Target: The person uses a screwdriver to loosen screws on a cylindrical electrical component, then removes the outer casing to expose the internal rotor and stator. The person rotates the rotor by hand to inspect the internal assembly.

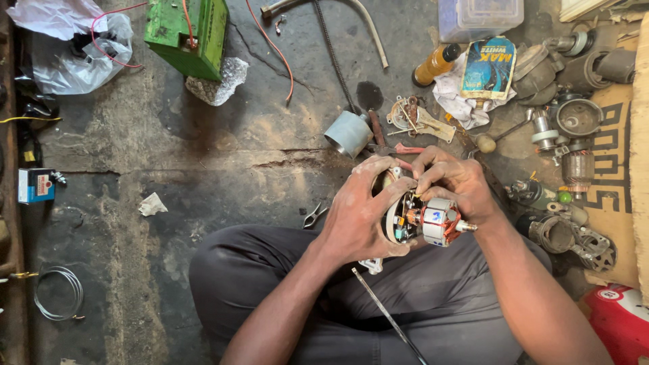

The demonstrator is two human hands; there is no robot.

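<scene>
Two hands grip a small motor armature [426, 220] above the lap: left hand [358, 216] clamped round its round end plate, right hand [456, 182] fingers pinched on top. Nearby lie a green box [186, 34], a blue-and-yellow packet [488, 67], and a small blue carton [35, 184].

The stained concrete floor [203, 155] carries a green box [189, 30], a grey metal cup [348, 133], a wire coil [59, 292], pliers [313, 215] and a crumpled paper scrap [152, 204].

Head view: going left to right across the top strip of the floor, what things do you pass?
Crumpled white plastic bag → green rectangular battery box → curved grey metal hose → orange-yellow bottle with black cap → clear lidded plastic container.
</scene>
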